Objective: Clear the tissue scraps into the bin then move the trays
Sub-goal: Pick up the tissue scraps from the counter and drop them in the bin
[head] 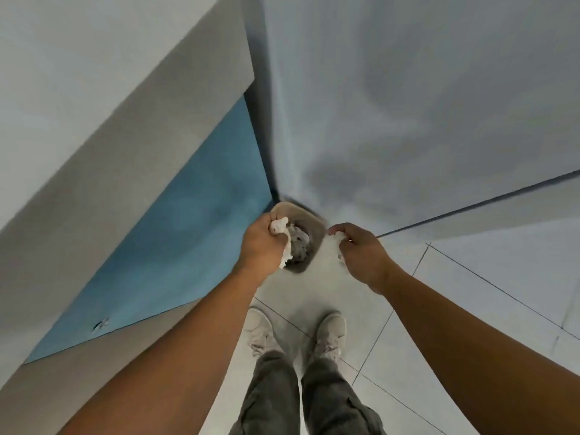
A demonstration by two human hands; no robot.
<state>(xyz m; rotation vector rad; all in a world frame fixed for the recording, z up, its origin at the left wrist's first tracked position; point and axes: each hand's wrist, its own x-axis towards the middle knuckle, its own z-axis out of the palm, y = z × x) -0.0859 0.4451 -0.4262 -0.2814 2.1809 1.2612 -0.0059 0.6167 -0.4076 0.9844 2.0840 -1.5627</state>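
looking down from your head camera, your left hand (pixel 262 244) clutches a crumpled white tissue wad (pixel 279 225) over the small grey round-cornered bin (pixel 314 220); your right hand (pixel 361 251) pinches another white scrap (pixel 338 237) just beside its rim. bring it over the opening before you uncurl either fist.

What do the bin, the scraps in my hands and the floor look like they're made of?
Bin: probably plastic, matte grey-beige, smooth rounded rim.
Scraps in the left hand and right hand: soft white tissue paper, crumpled, ragged-edged.
Floor: pale glossy tile, maybe ceramic, thin dark joints.
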